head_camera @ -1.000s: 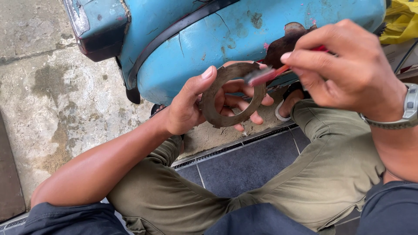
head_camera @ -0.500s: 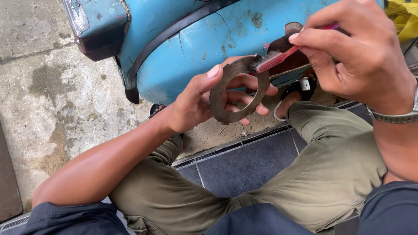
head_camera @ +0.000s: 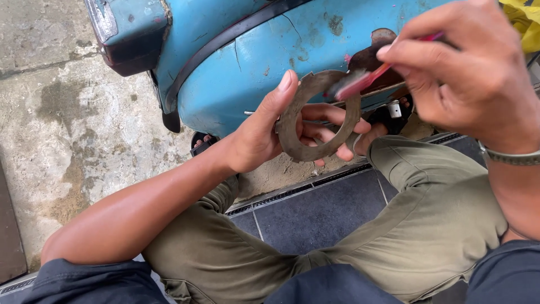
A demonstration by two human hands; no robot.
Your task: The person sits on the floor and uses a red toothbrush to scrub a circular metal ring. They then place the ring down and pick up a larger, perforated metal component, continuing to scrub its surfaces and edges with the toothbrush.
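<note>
The left hand (head_camera: 264, 135) is clamped on a flat, rust-brown metal ring plate (head_camera: 315, 121), thumb pressed up along its left edge and the fingers curled behind and under its lower arc, so the ring stands nearly upright and faces the camera. The ring sits in front of the blue body panel and above the person's bent knees, about in the middle of the view. The right hand (head_camera: 467, 79) is closed in a pinch on a slim red-handled brush (head_camera: 365, 81), held like a pen; its dark, blurred head lies against the upper right part of the ring (whether the bristles actually touch the metal is hard to make out). A metal wristwatch band (head_camera: 509, 156) circles the right wrist.

Behind both hands stands a worn light-blue scooter body (head_camera: 236, 62) with chipped paint and a black rubber trim strip curving across it. Below are olive-green trousers (head_camera: 427, 225) over crossed legs, resting on dark grey floor tiles (head_camera: 320, 208), with stained bare concrete ground (head_camera: 84, 124) to the left. A yellow cloth (head_camera: 523, 22) shows at the upper right corner.
</note>
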